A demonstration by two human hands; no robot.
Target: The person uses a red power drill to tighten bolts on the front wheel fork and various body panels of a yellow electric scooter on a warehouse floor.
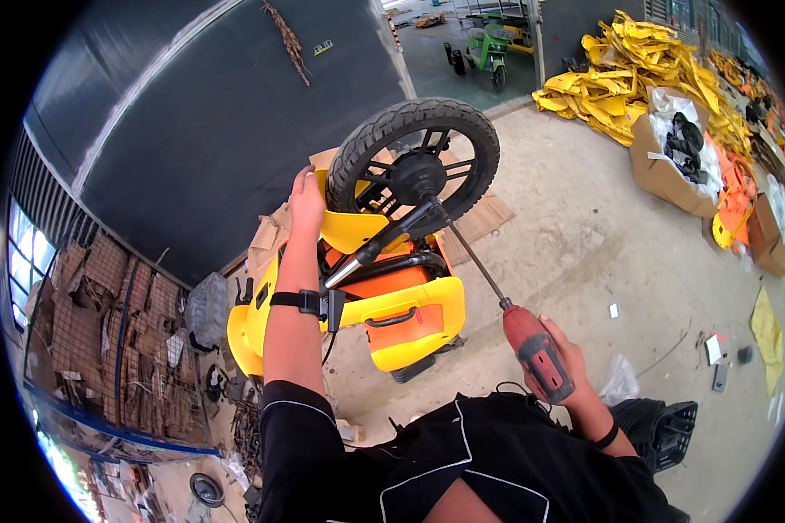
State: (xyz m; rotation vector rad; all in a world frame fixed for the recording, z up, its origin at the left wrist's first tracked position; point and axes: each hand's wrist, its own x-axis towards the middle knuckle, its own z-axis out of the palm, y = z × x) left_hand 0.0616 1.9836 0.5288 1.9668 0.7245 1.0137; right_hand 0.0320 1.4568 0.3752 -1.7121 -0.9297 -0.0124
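A yellow and orange scooter body (401, 305) stands below me with its black front wheel (414, 166) raised toward the camera. My left hand (306, 202) grips the yellow front mudguard (349, 228) beside the tyre. My right hand (560, 357) holds a red power drill (536, 349). The drill's long bit (475, 261) reaches up to the black fork leg at the wheel's hub. A black band with a small device sits on my left wrist.
A heap of yellow plastic panels (628, 70) lies at the far right, with open cardboard boxes (672, 161) beside it. Flattened cardboard (484, 218) lies under the wheel. Stacked cardboard and scrap (113, 322) fill the left. A black crate (672, 431) sits by my right side.
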